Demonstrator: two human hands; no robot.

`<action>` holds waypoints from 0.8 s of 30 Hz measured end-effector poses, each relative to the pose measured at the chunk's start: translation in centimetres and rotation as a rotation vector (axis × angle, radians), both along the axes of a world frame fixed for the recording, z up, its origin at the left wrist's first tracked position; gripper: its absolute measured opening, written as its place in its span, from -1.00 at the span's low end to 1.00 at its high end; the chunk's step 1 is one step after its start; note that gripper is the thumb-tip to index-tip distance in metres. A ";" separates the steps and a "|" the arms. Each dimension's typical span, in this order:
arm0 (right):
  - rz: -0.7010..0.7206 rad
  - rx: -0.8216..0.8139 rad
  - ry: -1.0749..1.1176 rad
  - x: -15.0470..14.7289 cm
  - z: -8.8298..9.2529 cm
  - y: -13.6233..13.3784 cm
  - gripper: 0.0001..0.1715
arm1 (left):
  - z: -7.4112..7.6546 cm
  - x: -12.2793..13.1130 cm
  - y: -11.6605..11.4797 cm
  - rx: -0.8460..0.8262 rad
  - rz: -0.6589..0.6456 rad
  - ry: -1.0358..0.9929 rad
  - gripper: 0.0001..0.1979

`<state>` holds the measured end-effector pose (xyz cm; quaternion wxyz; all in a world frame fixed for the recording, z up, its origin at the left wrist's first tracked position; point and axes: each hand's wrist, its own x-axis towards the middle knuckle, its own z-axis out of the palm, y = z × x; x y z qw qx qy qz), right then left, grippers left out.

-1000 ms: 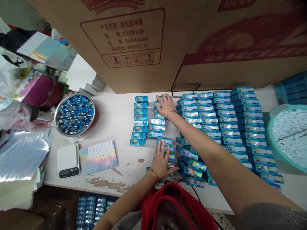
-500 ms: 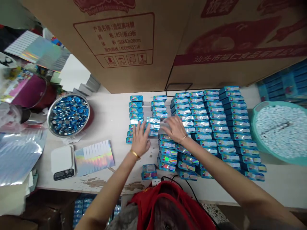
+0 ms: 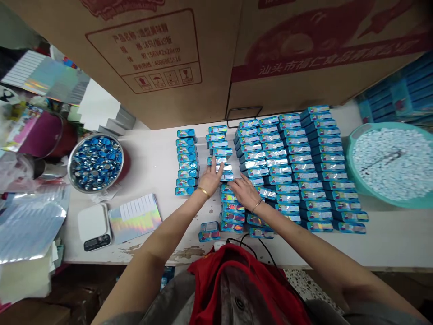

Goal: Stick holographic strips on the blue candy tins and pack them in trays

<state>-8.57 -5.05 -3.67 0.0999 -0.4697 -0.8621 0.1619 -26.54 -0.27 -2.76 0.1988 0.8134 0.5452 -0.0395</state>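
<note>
Turquoise tins (image 3: pixel 216 152) cover the middle of a white worktable (image 3: pixel 149 171) in tight rows, each with a shiny foil face, and we find both of the person's hands among them. The left hand (image 3: pixel 210 179), with a gold bangle (image 3: pixel 203 192) at the wrist, lies open with its fingers spread, and its fingertips (image 3: pixel 220 167) rest on the narrow middle column of tins. The right hand (image 3: pixel 245 193), with a thin bracelet (image 3: pixel 256 206), is also palm down and open, its fingers (image 3: pixel 237 184) against tins just right of that column. Neither hand is clenched, and we can't make out a tin pinched in either (the fingers hide a few tins, so we can't be fully sure).

A single column of tins stands to the left, a broad block fills the right, and a small stack of tins (image 3: pixel 209 231) sits apart near the front edge.

Further left we see a steel bowl (image 3: pixel 69 163) heaped with blue tin lids (image 3: pixel 95 162), a white digital scale (image 3: pixel 94 226), and a holographic sheet (image 3: pixel 135 217). A teal basin (image 3: pixel 349 167) of small white candies (image 3: pixel 389 162) sits at the right, and large cardboard cartons (image 3: pixel 152 54) loom beyond the table.
</note>
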 end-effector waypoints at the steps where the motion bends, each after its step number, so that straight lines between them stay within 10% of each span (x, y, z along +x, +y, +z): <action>1: -0.022 0.018 0.004 0.1 0.1 -0.2 -0.63 | 0.1 0.6 0.1 -0.003 -0.006 -0.012 -0.27; 6: -0.123 0.155 0.073 1.0 1.2 -1.8 -0.69 | 0.8 0.5 0.0 -0.116 -0.092 -0.168 -0.22; 12: -0.243 0.184 0.173 1.9 2.2 -4.7 -0.65 | -1.3 -0.7 -0.1 -0.092 0.413 -0.681 -0.14; 17: -0.275 0.138 0.202 1.8 3.4 -7.1 -0.61 | -1.9 2.3 0.7 -0.371 0.502 -0.874 -0.15; 20: -0.315 0.120 0.220 2.4 4.2 -8.5 -0.59 | -0.8 0.7 -2.7 -0.295 0.648 -0.911 -0.19; 24: -0.359 0.072 0.274 3.3 4.8 -10.9 -0.61 | 0.6 -5.2 -12.8 -0.395 0.948 -0.830 -0.42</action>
